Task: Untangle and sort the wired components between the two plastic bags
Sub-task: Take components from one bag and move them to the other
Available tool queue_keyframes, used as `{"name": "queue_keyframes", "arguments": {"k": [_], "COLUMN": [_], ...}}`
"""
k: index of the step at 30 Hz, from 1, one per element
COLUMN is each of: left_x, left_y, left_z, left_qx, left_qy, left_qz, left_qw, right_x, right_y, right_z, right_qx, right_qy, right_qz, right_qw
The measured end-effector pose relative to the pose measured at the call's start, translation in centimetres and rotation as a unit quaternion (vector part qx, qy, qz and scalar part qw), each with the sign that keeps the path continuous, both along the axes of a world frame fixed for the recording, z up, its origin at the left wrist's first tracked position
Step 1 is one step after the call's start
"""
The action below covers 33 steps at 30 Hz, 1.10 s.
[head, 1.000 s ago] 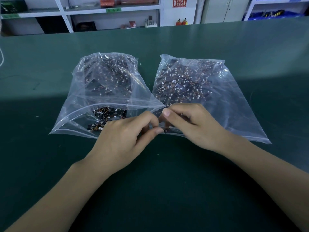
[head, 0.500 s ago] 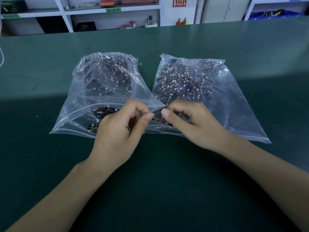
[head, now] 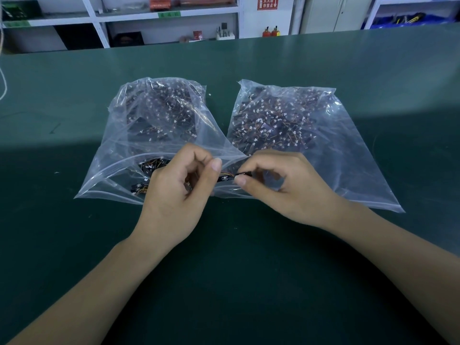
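Note:
Two clear plastic bags lie side by side on the green table, each full of small black boards with orange wires and white plugs. My left hand hovers at the mouth of the left bag, fingers curled round a wired piece that is mostly hidden in the palm. My right hand sits at the near corner of the right bag and pinches a thin black wired component between thumb and forefinger. That component spans the gap between both hands. A few loose components lie in the left bag's mouth.
The green table stretches wide in front of and beside the bags. White shelving with boxes and tools stands behind the far table edge. A white cord hangs at the far left.
My hands have drawn apart, the left going left and up, the right going right. The black component with its orange wires now shows stretched between them.

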State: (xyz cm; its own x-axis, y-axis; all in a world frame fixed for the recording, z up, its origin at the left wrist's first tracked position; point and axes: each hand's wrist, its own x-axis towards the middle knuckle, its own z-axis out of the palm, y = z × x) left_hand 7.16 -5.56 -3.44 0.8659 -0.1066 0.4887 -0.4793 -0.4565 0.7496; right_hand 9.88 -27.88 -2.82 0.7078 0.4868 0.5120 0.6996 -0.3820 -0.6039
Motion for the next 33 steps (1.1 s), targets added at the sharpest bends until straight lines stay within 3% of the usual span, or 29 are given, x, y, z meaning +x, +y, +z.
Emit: {"name": "queue_keyframes", "arguments": {"k": [4,9,23,33], "left_x": [-0.13,-0.1,-0.14,-0.1], "left_y": [-0.03,-0.32,-0.17,-0.21], "left_z": [0.08,-0.29,-0.13,-0.14], "left_qx": [-0.011,0.045,0.01,0.017], "left_qy": [0.023,-0.005,0.029,0.001], "left_qz": [-0.031,-0.031,-0.045,-0.047], "left_qw": [0.999,0.998,0.999,0.999], "right_x": [0.08,0.02,-0.13,-0.58], "right_y": [-0.13,-0.17,-0.07,0.25], "right_z": [-0.18,-0.26,-0.27,-0.06], "right_qx": [0.052,0.076,0.041,0.054], "right_qy": [0.08,0.126,0.14,0.156], "right_qz": [0.007,0.005,0.025,0.01], "right_qw": [0.995,0.989,0.989,0.986]}}
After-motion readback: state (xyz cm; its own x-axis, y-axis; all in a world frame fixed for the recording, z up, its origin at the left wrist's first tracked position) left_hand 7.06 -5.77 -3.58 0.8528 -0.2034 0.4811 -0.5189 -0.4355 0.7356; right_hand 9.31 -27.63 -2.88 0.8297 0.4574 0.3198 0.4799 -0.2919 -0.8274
